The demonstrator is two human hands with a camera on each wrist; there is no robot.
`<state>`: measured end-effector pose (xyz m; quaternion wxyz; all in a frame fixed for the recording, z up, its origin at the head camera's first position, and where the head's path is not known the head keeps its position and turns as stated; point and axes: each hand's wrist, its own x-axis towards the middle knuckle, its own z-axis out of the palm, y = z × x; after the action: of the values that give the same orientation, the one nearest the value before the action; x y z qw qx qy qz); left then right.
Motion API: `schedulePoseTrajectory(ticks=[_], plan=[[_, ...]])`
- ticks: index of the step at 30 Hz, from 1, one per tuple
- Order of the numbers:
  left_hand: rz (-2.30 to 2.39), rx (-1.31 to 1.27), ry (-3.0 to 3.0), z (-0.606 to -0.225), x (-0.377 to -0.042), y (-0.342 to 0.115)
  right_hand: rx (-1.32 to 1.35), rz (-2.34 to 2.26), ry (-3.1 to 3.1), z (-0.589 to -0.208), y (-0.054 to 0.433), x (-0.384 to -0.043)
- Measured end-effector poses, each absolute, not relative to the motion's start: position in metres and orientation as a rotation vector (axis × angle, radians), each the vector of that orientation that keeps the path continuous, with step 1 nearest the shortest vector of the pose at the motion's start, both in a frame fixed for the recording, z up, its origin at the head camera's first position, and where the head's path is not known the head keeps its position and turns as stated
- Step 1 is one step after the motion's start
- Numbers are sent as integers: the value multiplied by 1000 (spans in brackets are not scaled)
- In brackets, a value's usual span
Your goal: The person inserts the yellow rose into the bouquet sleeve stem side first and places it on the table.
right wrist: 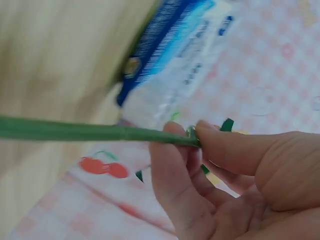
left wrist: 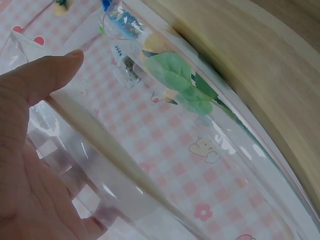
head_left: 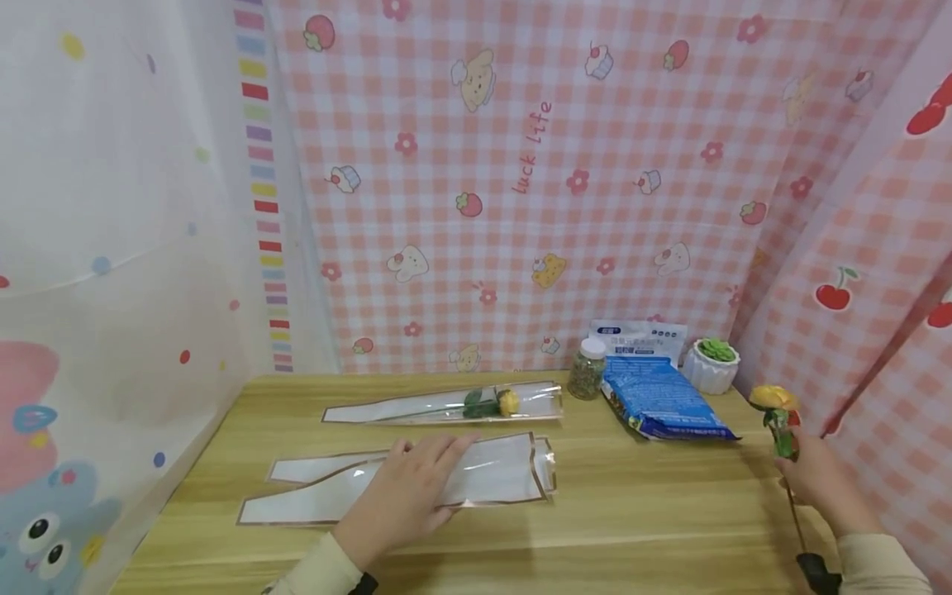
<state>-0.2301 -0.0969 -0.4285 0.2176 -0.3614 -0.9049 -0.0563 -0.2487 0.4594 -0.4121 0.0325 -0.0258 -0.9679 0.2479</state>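
Observation:
My left hand [head_left: 412, 487] grips the front one of two clear, brown-edged flower sleeves [head_left: 498, 471] that overlap on the table. In the left wrist view, the clear film [left wrist: 115, 155] runs between the thumb and the fingers. At the table's right side, my right hand [head_left: 818, 475] holds an artificial yellow rose [head_left: 773, 398] upright by its upper stem, just under the bloom. Thumb and fingertips pinch the green stem [right wrist: 95, 132] in the right wrist view; the bloom is mostly hidden there. Behind the sleeves lies another sleeve [head_left: 409, 409] with a yellow rose [head_left: 509, 402] inside.
At the back right stand a lidded glass jar [head_left: 587, 372] and a white pot with a green succulent [head_left: 712, 366]. A blue packet [head_left: 662, 397] lies between them, with a white pouch [head_left: 640, 339] behind. Checked cloth [head_left: 521, 207] hangs along the table's back edge.

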Motion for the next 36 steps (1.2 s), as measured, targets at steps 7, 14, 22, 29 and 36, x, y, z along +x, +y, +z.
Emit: schedulePoseTrajectory(ticks=[7, 14, 22, 29, 36], plan=[[-153, -982, -2537, -427, -232, -99, -87, 982, -2705, -388, 429, -249], [-151, -981, -2554, -427, -233, -98, -152, 1110, -2467, -383, 405, -251], [-157, -978, -2557, -428, -235, -99, -197, 1255, -2214, -383, 383, -255], [-126, -969, -2558, -430, -236, -100, -222, 1494, -1943, -375, 360, -254], [-124, -977, -2552, -430, -236, -100, -141, 1620, -1749, -371, 337, -250]])
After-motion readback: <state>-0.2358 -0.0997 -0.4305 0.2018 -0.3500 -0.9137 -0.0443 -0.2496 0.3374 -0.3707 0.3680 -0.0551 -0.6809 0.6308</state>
